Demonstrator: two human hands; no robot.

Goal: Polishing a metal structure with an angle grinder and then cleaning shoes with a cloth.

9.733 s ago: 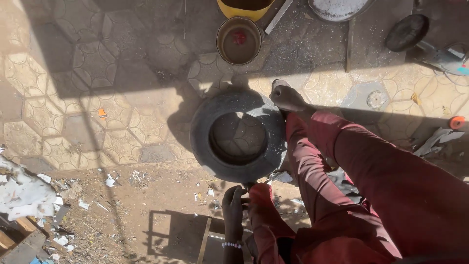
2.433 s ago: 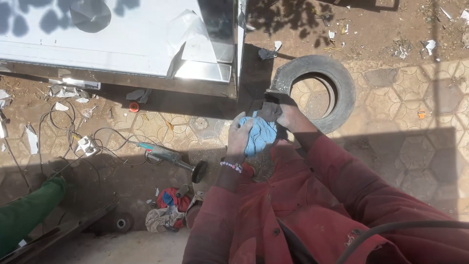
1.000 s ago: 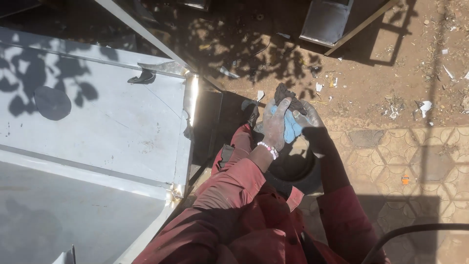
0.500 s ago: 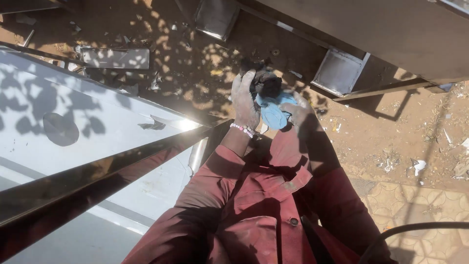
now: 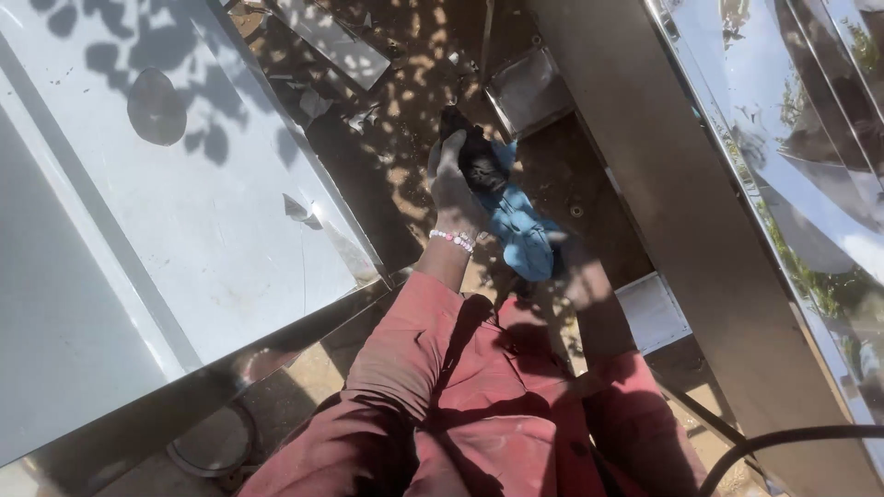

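Blue cloth (image 5: 523,232) bunched between both hands, out in front of the chest, above sandy ground (image 5: 405,110) dappled with leaf shadow. Upper end of it pressed against a dark lumpy object (image 5: 477,158), black and hard to identify. Left hand (image 5: 453,182) closed round that object from the side, fingers curled over it, beaded bracelet (image 5: 451,240) at the wrist. Right hand (image 5: 580,279) low and in deep shadow, touching the cloth's lower end; clamped on it or merely cupped beneath, impossible to tell.

Judging by this: object picked up and firmly in hand, cloth brought to it, contact made. Top of the object bare and dark, so apparently only partly covered or partly wiped, with no clean or finished surface to be made out. Nothing set down; both things off the ground.

Round about: large pale metal sheet (image 5: 184,202) to the left, long shiny steel panel (image 5: 783,147) to the right, small metal tray (image 5: 527,87) lying on the ground beyond the hands, black cable (image 5: 792,434) curving in at lower right. None of these touched by either hand.
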